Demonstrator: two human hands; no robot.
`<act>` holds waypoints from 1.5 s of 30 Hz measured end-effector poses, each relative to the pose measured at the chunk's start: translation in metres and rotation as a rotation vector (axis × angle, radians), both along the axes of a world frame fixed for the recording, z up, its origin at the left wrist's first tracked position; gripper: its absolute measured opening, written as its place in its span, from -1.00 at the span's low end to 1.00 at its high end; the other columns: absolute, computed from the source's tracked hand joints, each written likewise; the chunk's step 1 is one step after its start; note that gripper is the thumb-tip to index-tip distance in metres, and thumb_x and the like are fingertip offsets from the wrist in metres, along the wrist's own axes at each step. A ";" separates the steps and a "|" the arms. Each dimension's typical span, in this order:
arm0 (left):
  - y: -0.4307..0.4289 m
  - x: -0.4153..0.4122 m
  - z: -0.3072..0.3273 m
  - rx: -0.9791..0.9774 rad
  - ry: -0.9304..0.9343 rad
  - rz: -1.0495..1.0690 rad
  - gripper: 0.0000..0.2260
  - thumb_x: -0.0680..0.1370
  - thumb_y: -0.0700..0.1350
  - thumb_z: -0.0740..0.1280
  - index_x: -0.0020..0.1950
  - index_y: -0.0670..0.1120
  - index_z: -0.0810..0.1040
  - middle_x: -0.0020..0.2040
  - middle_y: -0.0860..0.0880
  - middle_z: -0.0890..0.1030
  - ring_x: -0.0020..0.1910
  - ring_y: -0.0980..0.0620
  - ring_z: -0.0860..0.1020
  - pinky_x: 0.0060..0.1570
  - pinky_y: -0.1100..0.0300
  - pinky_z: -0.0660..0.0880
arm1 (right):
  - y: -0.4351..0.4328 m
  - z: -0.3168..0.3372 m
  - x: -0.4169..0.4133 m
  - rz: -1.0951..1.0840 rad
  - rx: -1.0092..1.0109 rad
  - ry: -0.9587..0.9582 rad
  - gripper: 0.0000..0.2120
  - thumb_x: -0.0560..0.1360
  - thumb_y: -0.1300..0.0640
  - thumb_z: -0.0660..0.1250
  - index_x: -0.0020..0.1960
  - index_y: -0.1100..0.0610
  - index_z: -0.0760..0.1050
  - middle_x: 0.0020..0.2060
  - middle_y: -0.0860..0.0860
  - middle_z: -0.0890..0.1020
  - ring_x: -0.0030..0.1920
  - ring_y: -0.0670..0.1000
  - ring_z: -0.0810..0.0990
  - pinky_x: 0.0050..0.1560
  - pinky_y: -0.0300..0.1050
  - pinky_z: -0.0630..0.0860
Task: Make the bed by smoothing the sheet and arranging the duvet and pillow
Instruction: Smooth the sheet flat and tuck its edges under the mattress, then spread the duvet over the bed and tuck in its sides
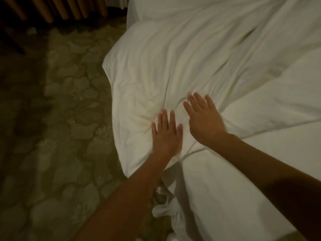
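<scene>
A white duvet [173, 63] lies rumpled across the bed, its corner hanging over the left side. My left hand [165, 134] lies flat on the duvet near its lower edge, fingers straight. Just to its right, my right hand [203, 117] presses flat on the creased fabric, fingers spread. A smoother white fold [278, 100] of bedding lies to the right of the hands. The white sheet [225, 188] covers the mattress below my arms. No pillow is in view.
Patterned carpet [52, 119] fills the left side beside the bed. Dark wooden slats [57, 9] stand at the top left. Bunched white cloth [165, 209] hangs at the mattress edge near the bottom.
</scene>
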State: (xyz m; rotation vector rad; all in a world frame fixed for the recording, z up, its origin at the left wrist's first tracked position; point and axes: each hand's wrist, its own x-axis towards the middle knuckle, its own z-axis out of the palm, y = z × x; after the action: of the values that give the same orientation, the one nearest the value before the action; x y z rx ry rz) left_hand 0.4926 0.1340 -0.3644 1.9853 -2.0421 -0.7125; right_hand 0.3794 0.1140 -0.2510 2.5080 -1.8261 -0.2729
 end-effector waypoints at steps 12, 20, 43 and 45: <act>-0.067 -0.060 0.099 -0.269 0.190 -0.158 -0.54 0.60 -0.15 0.06 0.50 -0.23 0.26 0.48 -0.21 0.32 0.49 -0.14 0.24 0.48 -0.03 0.15 | -0.053 0.048 -0.080 -0.018 -0.040 0.361 -0.42 0.60 0.06 0.00 0.57 0.15 -0.05 0.56 0.04 0.06 0.56 0.04 -0.11 0.45 0.23 -0.37; -0.154 -0.176 0.130 -0.133 0.316 -0.163 -0.49 0.53 0.05 0.26 0.44 -0.09 0.35 0.32 -0.08 0.51 0.26 -0.07 0.49 0.23 -0.02 0.43 | -0.142 0.073 -0.180 0.055 -0.060 0.345 -0.41 0.56 -0.12 0.15 0.52 0.08 0.19 0.48 0.00 0.28 0.55 0.03 -0.01 0.47 0.23 -0.36; -0.136 -0.251 0.139 -0.775 -0.227 -0.171 -0.72 0.49 0.03 0.31 0.16 -0.03 0.50 -0.20 -0.10 0.52 -0.44 -0.06 0.50 -0.52 0.22 0.33 | -0.219 0.132 -0.365 0.379 -0.078 0.585 -0.82 0.55 0.07 0.17 0.08 0.03 0.49 0.03 0.00 0.60 0.07 0.04 0.55 0.19 -0.14 0.34; -0.121 -0.254 0.140 -0.755 -0.263 -0.224 -0.68 0.41 -0.11 0.49 0.14 -0.03 0.61 -0.22 -0.10 0.52 -0.45 -0.06 0.48 -0.51 0.22 0.30 | -0.186 0.118 -0.382 0.353 -0.095 0.500 -0.82 0.53 0.11 0.17 0.07 0.02 0.51 0.00 -0.01 0.62 0.03 0.03 0.59 0.09 -0.16 0.38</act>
State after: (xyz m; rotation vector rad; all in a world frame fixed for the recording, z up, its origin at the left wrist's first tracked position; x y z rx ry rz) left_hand 0.2384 0.0132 -0.2243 1.4708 -2.2270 0.2968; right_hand -0.0030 -0.0719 -0.1327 2.3541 -1.1656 -0.6995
